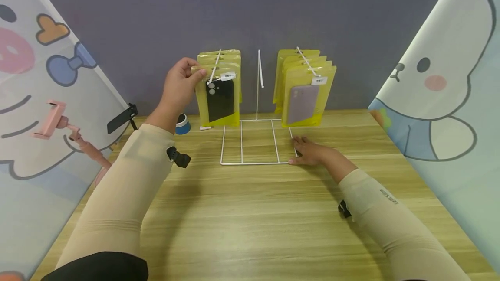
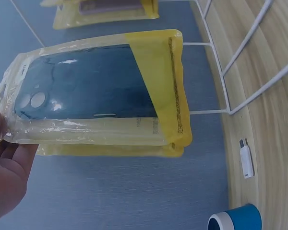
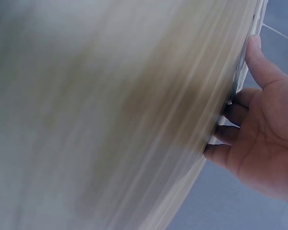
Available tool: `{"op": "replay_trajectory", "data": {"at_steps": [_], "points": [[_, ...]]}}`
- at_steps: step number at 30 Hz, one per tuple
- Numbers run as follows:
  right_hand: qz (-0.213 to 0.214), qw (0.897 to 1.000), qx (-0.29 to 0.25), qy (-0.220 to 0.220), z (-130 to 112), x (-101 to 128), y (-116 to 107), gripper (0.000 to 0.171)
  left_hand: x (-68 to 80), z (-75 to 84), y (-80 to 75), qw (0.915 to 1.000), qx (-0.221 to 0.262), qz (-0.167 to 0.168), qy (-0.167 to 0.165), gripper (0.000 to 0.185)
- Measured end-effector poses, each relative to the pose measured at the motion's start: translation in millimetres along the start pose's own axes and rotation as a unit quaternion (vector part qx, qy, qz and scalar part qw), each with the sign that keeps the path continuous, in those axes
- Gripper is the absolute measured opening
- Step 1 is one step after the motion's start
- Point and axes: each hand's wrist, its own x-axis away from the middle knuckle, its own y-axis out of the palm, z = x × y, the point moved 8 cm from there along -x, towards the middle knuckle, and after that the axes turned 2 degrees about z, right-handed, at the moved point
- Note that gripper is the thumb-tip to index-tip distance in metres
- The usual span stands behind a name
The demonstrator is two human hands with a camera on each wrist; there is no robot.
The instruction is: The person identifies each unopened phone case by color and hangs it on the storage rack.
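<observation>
My left hand (image 1: 179, 85) pinches the upper left edge of the front packaged phone case (image 1: 220, 104). This yellow-clear pouch shows a dark case with round camera holes and hangs on the left prong (image 1: 214, 67) of a white wire display rack (image 1: 241, 144). Other yellow pouches hang behind it. In the left wrist view, thumb and fingers meet at the pouch's top corner (image 2: 5, 122). My right hand (image 1: 310, 151) rests at the front right corner of the rack's base, its fingers spread over the wire and down to the table.
On the right prong hang several more pouches, the front one with a lilac phone case (image 1: 302, 103). The middle prong (image 1: 260, 70) is bare. A blue jar (image 1: 182, 125) and a small white stick (image 1: 206, 128) lie left of the rack. A pink phone stand (image 1: 78, 138) stands far left.
</observation>
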Motion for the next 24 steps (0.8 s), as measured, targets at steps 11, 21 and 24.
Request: {"op": "replay_trajectory", "data": {"at_steps": [11, 21, 24], "points": [[-0.010, 1.000, 0.006, 0.006, -3, -3, 5, 0.092, -17.8, -18.4, 5.1, 0.9983, 0.045, -0.014, -0.034, 0.027], [-0.009, 1.000, -0.007, 0.008, 2, -3, 5, 0.094, 9.7, -26.2, -4.1, 0.9979, 0.065, -0.003, 0.010, 0.053], [-0.012, 1.000, -0.018, 0.011, 6, -2, 8, 0.095, 26.1, -32.1, -5.5, 0.9988, 0.040, -0.003, 0.029, 0.055]]}}
